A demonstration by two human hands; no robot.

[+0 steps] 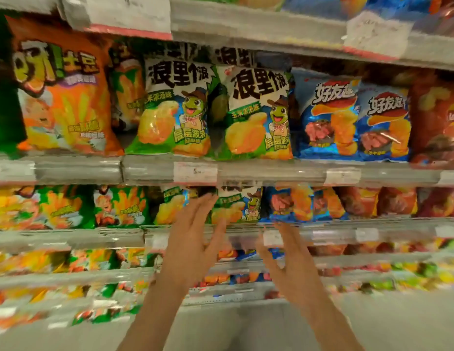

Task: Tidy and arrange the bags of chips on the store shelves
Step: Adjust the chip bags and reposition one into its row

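Two white-and-green chip bags with a frog cartoon point(174, 110) point(256, 115) stand upright side by side on the eye-level shelf. A smaller bag of the same kind point(237, 206) stands on the shelf below. My left hand point(193, 239) is raised with fingers spread, its fingertips just left of that lower bag. My right hand point(284, 252) is also spread and holds nothing, in front of the lower shelf's rail beneath a blue chip bag point(286, 203). Neither hand grips a bag.
An orange bag point(66, 97) stands at the left of the eye-level shelf; two blue bags point(327, 115) and a red bag point(436, 122) stand at its right. The shelf rail point(271, 173) carries price tags. Lower shelves hold several more bags, blurred.
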